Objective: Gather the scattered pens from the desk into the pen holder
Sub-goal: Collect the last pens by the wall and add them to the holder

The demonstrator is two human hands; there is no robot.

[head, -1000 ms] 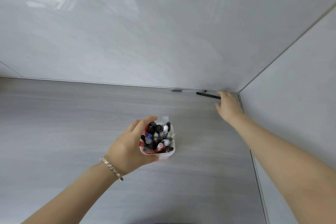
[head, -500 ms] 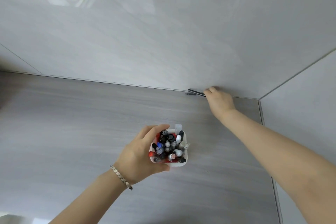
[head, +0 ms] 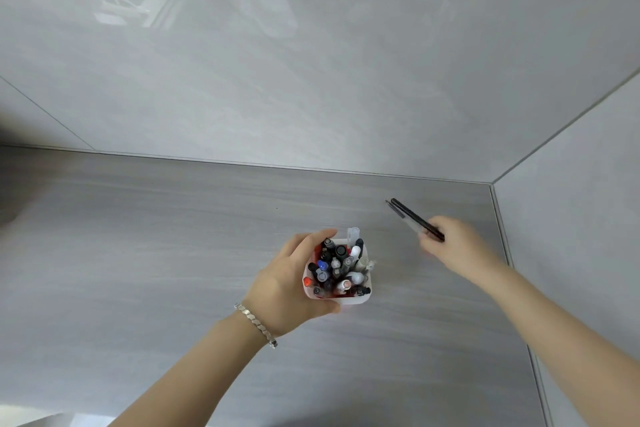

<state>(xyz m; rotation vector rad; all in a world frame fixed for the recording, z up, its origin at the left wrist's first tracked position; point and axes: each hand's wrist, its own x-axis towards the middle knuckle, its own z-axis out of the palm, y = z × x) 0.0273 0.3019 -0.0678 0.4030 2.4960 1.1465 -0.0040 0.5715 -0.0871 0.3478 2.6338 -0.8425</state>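
Observation:
A white pen holder (head: pixel 360 298) stands on the grey desk, packed with several pens and markers, caps up. My left hand (head: pixel 287 284) is wrapped around its left side, a silver bracelet on the wrist. My right hand (head: pixel 453 246) is lifted above the desk to the holder's right and grips two pens together: a black pen (head: pixel 414 217) and a clear pen (head: pixel 398 211) beside it. Both point up and left, away from the hand, tips free in the air.
The grey wood-grain desk (head: pixel 173 253) meets a glossy grey back wall (head: pixel 311 62) and a side wall (head: pixel 581 218) at the right, forming a corner behind my right hand. No loose pens show elsewhere on the desk.
My right hand took both pens from the foot of the back wall, lifted them and drew back toward the holder. The left hand kept its hold on the holder.

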